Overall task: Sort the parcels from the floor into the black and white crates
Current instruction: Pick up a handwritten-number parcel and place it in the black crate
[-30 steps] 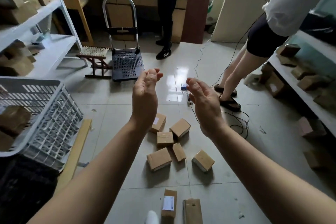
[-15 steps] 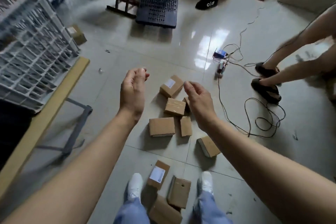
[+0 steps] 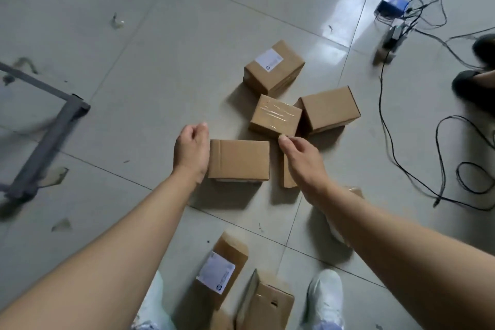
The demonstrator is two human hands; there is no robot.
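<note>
A: How much room is there around the plain parcel (image 3: pixel 239 158) by the hands?

B: Bare tile (image 3: pixel 166 61) lies to its left and far side. Its right end is crowded: a narrow parcel (image 3: pixel 287 177) stands just beside it and a taped parcel (image 3: pixel 276 116) sits near its far right corner.

A: Its look and lie?

B: Plain brown cardboard, flat on the floor, long axis running left to right.

A: And the hands?

B: The left hand (image 3: pixel 191 149) is loosely curled at the parcel's left end, gripping nothing (contact I cannot tell). The right hand (image 3: pixel 301 157) hovers half open above the narrow parcel, empty. A labelled parcel (image 3: pixel 273 68) lies farther off, another (image 3: pixel 329 110) to the right.
</note>
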